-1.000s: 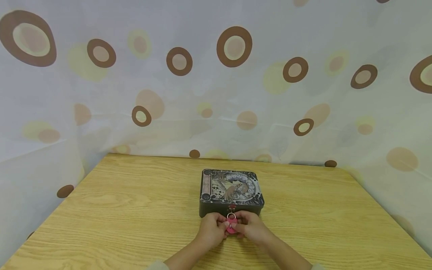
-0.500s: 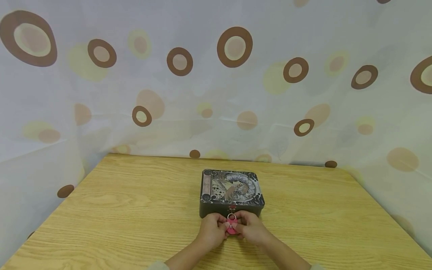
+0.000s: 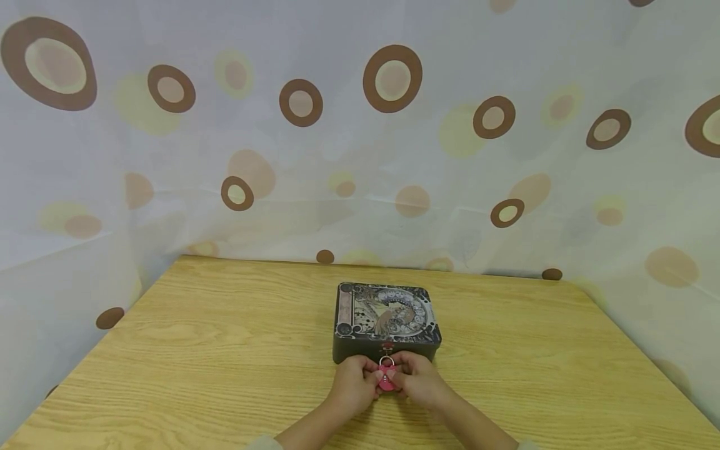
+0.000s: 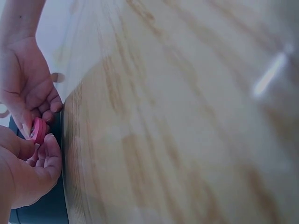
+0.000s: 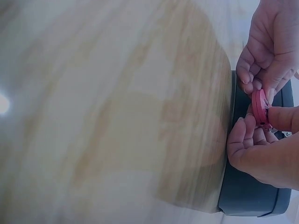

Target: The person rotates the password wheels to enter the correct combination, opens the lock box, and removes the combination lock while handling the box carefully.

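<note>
Pinched between the curled fingers and thumbs of both hands, a small, rounded, pink padlock [image 3: 386, 386] was held from either side, the left hand [image 3: 353, 382] and the right hand [image 3: 423, 381] nearly meeting around it. Neither grip was spread wide, and both thumbs rested on the lock's front face. It sat shackle end uppermost, at the near side of a dark, rectangular, round-cornered box [image 3: 394, 312], just below a small clasp [image 3: 387, 345] with a red part.

Progress could be judged only in part. With the lid lying closed and the thumbs over a small silvery detail too tiny to read, handling of the lock seemed under way rather than finished. Whether the thin, shiny metal shackle [image 3: 386, 357] was fastened, or passed through the clasp, could not be told; releasing the lock clearly remained.

Ornate printing covered the lid, with pale scrollwork and a round medallion, while the box's plain, smooth sides suggested painted tin. Beneath it, the yellowish wooden table [image 3: 225, 350] showed fine, wavy grain, and behind hung a pale, lightly creased sheet [image 3: 337, 150] with brown rings and soft peach spots
</note>
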Motion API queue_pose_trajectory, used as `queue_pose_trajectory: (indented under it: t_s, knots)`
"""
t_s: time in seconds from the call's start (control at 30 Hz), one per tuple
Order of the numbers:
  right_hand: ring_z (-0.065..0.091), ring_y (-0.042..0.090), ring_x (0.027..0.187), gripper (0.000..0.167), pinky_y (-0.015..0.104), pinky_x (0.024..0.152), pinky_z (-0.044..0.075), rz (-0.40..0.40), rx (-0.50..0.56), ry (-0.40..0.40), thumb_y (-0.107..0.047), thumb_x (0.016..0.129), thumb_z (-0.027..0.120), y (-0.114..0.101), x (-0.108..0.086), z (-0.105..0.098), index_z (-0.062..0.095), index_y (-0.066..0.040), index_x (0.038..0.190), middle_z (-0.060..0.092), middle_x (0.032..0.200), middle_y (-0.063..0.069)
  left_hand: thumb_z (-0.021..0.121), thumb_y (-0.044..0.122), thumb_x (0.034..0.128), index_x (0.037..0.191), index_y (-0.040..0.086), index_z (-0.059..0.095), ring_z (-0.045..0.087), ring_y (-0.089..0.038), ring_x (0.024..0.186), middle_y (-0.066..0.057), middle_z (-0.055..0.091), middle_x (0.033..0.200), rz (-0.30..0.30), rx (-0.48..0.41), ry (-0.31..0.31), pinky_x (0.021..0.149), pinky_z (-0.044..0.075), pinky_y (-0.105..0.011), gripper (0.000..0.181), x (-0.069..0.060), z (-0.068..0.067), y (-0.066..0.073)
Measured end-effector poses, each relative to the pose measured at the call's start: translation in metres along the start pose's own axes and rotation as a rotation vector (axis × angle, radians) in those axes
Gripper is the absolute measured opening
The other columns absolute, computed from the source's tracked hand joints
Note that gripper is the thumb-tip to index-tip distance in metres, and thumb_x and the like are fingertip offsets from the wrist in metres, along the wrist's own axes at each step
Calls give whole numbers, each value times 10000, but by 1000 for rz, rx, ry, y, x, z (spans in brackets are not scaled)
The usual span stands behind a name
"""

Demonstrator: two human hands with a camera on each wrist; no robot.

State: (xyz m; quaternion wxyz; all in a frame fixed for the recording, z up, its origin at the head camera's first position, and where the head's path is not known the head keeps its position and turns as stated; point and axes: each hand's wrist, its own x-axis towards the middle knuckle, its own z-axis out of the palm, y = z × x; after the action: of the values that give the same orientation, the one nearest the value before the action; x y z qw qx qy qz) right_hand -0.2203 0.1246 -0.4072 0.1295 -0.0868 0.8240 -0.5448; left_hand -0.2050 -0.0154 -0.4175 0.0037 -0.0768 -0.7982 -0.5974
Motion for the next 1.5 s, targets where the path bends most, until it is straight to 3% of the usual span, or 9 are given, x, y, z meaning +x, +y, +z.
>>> queue_pose_trajectory:
  t_s: [0.67, 0.8, 1.2, 1.5]
  knots:
    - [556, 82, 718, 311, 256, 607, 475, 19, 58, -72, -47, 901, 469, -1, -1, -6, 486, 170, 1122, 638, 923, 142, 580, -44, 856, 792, -98, 584, 570, -111, 545, -110, 593, 620, -13, -11, 1, 465, 505, -207, 84, 1, 0, -1]
    - [583, 82, 723, 302, 245, 613, 484, 19, 92, -90, -79, 902, 496, 5, 2, -8, 514, 133, 1115, 645, 939, 133, 583, -40, 857, 796, -98, 586, 571, -108, 546, -108, 595, 624, -23, -15, 3, 468, 509, -210, 84, 2, 1, -2]
    - [591, 70, 728, 346, 235, 612, 491, 44, 99, -51, -39, 889, 529, 4, 1, -5, 465, 178, 1151, 641, 954, 123, 580, -49, 855, 793, -101, 581, 554, -93, 530, -102, 588, 620, -22, -22, 2, 464, 507, -207, 80, 1, 1, -1]
    - [568, 67, 702, 344, 202, 575, 474, -3, 103, -70, 1, 855, 528, 2, -2, -6, 468, 195, 1133, 636, 894, 97, 573, -61, 850, 792, -110, 581, 554, -95, 532, -104, 587, 612, -18, -29, 3, 468, 510, -217, 76, 1, 0, -1]
